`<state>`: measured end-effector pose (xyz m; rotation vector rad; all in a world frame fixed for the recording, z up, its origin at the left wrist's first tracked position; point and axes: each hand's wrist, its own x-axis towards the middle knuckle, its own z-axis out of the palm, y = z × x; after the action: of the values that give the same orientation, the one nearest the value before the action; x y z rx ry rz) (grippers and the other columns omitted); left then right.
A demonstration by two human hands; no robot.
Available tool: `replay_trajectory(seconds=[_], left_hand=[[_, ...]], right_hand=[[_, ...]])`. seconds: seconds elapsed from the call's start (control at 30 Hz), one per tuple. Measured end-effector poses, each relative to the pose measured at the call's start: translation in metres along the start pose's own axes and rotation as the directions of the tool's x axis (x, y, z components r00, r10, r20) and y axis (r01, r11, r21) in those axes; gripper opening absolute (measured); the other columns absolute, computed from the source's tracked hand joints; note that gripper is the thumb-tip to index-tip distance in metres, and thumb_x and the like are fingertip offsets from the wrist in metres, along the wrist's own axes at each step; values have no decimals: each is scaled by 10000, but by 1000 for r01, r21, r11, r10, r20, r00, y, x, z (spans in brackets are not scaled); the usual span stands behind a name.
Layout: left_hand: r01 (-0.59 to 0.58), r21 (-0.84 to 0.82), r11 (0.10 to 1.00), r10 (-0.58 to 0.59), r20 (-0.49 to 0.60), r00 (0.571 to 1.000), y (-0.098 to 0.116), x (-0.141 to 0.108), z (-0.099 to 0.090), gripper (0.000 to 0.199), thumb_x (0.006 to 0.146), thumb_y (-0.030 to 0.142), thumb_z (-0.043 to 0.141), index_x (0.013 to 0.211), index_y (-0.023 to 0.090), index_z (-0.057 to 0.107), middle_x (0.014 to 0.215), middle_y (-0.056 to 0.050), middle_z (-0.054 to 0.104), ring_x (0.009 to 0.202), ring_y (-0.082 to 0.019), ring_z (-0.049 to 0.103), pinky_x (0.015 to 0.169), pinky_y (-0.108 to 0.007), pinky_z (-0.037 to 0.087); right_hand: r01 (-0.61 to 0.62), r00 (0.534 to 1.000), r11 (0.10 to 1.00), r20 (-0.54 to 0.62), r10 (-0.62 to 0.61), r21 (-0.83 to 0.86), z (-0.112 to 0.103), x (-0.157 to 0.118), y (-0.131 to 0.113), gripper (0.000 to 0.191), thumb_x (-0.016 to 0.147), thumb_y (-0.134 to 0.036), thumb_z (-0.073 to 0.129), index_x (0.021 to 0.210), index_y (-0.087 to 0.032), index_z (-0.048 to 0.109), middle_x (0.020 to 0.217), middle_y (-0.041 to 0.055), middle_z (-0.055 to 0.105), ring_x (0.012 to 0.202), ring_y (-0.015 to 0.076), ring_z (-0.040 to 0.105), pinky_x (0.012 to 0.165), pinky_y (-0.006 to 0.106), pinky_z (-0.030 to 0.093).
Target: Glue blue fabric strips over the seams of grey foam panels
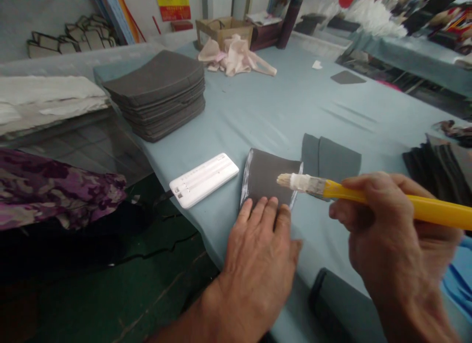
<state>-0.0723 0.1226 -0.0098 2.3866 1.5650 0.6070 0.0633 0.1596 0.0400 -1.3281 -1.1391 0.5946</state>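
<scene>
A dark grey piece [271, 173] with white smears along its left and right edges lies on the blue-green table cover. My left hand [260, 259] rests flat on its near end, fingers stretched out. My right hand [391, 235] grips a yellow-handled brush [342, 190]; its whitish bristles are over the piece's right part, and whether they touch it I cannot tell. Just behind the brush lie overlapping grey-green pieces [332, 158]. A white flat device [204, 180] sits left of the piece, near the table edge.
A tall stack of dark pieces [158, 95] stands at the back left. Farther back are a cardboard box [224, 32], pale cloth [236, 55] and a dark cylinder [289, 23]. More dark pieces [438, 171] lie at the right. A dark case [342, 308] is near the front.
</scene>
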Motion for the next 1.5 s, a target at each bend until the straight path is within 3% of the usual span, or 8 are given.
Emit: replay_trajectory(seconds=[0.07, 0.13, 0.23, 0.37, 0.53, 0.9, 1.3, 1.5], left_hand=[[-21, -33, 999, 26, 163, 986, -4, 13, -19, 365, 1091, 284, 477, 1382, 114, 616, 1445, -134, 690, 1352, -300, 646, 1224, -537, 465], [-48, -58, 997, 63, 305, 950, -11, 29, -39, 297, 1098, 209, 407, 1211, 158, 676, 1168, -81, 775, 1078, -261, 738, 1019, -463, 578], [-27, -19, 999, 32, 398, 917, -25, 59, -60, 334, 1114, 309, 387, 1085, 190, 697, 960, -60, 769, 916, -252, 738, 874, -412, 557], [-75, -156, 985, 139, 451, 882, -44, 100, -61, 417, 1094, 341, 408, 885, 180, 731, 923, -47, 785, 855, -189, 717, 791, -313, 501], [101, -419, 902, 164, 550, 819, -58, 123, -49, 383, 1076, 320, 407, 955, 139, 722, 874, -47, 795, 768, -152, 737, 688, -233, 507], [34, -429, 903, 208, 504, 838, -60, 126, -49, 423, 1053, 248, 412, 820, 142, 749, 710, -4, 696, 647, -113, 609, 611, -213, 428], [125, -452, 883, 125, 482, 867, -59, 119, -42, 387, 1080, 288, 401, 863, 136, 684, 810, -48, 793, 650, -122, 676, 639, -218, 487], [65, -435, 898, 155, 452, 879, -59, 118, -42, 385, 1073, 245, 423, 806, 152, 685, 714, 0, 745, 626, -108, 647, 609, -209, 453]], right_hand=[[-2, 997, 1000, -80, 0, -26, -12, -3, 3, 178, 909, -332, 762, 748, -261, 736, 560, -21, 561, 467, 145, 478, 443, 273, 344], [-20, 991, 999, -134, 13, -46, -22, -8, 8, 202, 921, -335, 744, 729, -274, 728, 546, -23, 540, 459, 152, 459, 441, 284, 321], [-86, 991, 995, -107, 80, -47, -30, -22, 11, 233, 941, -340, 726, 720, -267, 722, 538, -21, 540, 452, 149, 460, 425, 279, 326], [-124, 991, 992, 44, 126, -33, -19, -39, 8, 287, 940, -418, 727, 727, -227, 710, 516, -21, 551, 432, 132, 469, 408, 248, 350], [-77, 979, 997, 187, 77, -7, 7, -42, 10, 314, 982, -426, 678, 732, -236, 678, 544, -6, 607, 450, 131, 504, 416, 248, 372], [-49, 977, 999, 208, 47, 6, 37, -36, 21, 341, 995, -374, 662, 689, -224, 638, 551, -16, 602, 435, 106, 460, 396, 228, 346], [-51, 924, 987, 367, 106, -155, 16, -50, -3, 379, 992, -416, 646, 666, -223, 651, 493, -25, 543, 419, 111, 456, 393, 218, 357], [-48, 955, 996, 288, 66, -70, 27, -40, 0, 335, 983, -397, 668, 696, -223, 666, 510, -32, 558, 409, 100, 460, 384, 213, 337]])
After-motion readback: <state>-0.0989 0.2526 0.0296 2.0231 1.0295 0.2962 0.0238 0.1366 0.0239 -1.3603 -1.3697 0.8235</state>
